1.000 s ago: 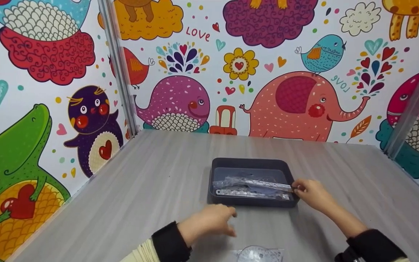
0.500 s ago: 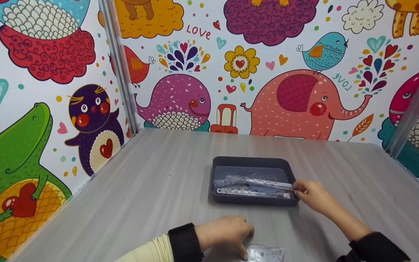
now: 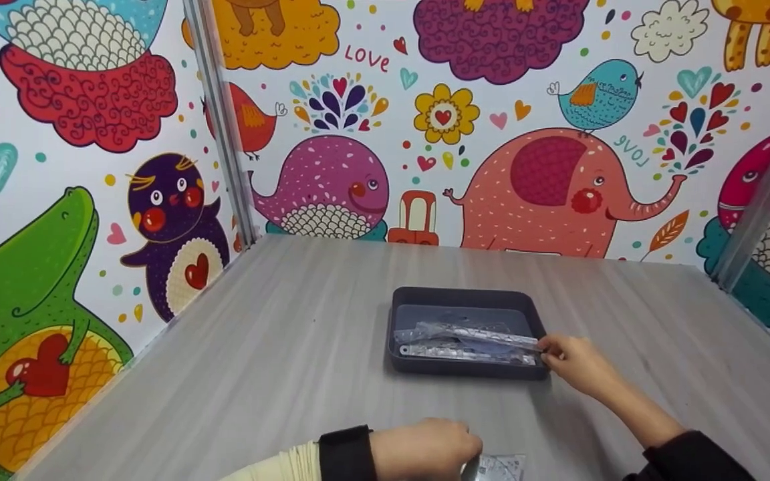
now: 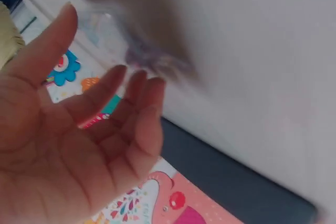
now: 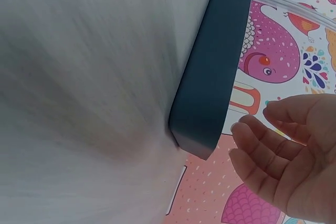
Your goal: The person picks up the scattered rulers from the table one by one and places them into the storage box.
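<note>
A dark tray (image 3: 465,294) sits mid-table with clear bagged rulers (image 3: 468,341) lying across it. My right hand (image 3: 572,357) is at the tray's right end, fingertips against the tip of the upper ruler. In the right wrist view that hand (image 5: 286,150) shows loosely bent fingers beside the tray's corner (image 5: 215,77), with nothing seen between them. My left hand (image 3: 428,451) is at the table's near edge, covering the left part of a clear bagged protractor (image 3: 504,465). The left wrist view shows its fingers (image 4: 131,108) relaxed, with a blurred clear packet (image 4: 152,59) just beyond them.
The grey table (image 3: 291,347) is walled on three sides by cartoon-printed panels (image 3: 331,133) with metal posts (image 3: 221,127) at the corners. Bare tabletop lies left of and behind the tray.
My left hand has drawn back toward the near edge and come down over the protractor packet. The right hand has stayed at the ruler's end.
</note>
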A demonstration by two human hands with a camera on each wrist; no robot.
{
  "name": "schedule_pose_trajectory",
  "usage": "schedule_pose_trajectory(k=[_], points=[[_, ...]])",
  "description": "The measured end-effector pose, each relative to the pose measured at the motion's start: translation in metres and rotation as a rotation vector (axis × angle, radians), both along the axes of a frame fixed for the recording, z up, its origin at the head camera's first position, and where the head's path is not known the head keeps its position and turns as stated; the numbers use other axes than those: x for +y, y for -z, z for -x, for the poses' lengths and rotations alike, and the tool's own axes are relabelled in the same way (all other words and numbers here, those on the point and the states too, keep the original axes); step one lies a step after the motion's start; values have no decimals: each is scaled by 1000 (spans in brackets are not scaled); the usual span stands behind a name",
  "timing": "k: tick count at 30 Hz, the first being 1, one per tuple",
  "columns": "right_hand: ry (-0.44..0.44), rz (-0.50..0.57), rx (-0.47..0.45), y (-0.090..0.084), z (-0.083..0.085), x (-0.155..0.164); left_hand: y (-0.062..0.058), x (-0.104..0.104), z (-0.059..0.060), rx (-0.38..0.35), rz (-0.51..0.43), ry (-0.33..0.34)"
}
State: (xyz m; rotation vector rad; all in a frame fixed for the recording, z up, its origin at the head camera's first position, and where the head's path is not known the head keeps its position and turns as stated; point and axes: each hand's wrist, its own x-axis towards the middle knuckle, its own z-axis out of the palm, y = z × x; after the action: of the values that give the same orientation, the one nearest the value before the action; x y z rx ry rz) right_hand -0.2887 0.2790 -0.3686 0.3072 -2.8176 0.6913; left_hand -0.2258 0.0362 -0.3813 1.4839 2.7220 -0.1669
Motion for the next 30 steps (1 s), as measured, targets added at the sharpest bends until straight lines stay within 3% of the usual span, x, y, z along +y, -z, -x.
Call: schedule_pose_trajectory(k=[6,14,17,22,25,30], points=[[-10,3,-15,2,-3,0,5,3,1,-41,-46,-67],[-54,31,-12,5,-5,2,5,5,4,-57,-9,-145],[-58,21,-13,6,-5,2,4,4,4,-58,-14,-110],[-82,-31,33,6,-9,1,1,-1,3,14,-46,35],[-153,-42,33,2,-18,-7,1,-3,2,41,-73,57],[-355,-22,-14,1,-43,-31,4,-5,3,29,-123,23]])
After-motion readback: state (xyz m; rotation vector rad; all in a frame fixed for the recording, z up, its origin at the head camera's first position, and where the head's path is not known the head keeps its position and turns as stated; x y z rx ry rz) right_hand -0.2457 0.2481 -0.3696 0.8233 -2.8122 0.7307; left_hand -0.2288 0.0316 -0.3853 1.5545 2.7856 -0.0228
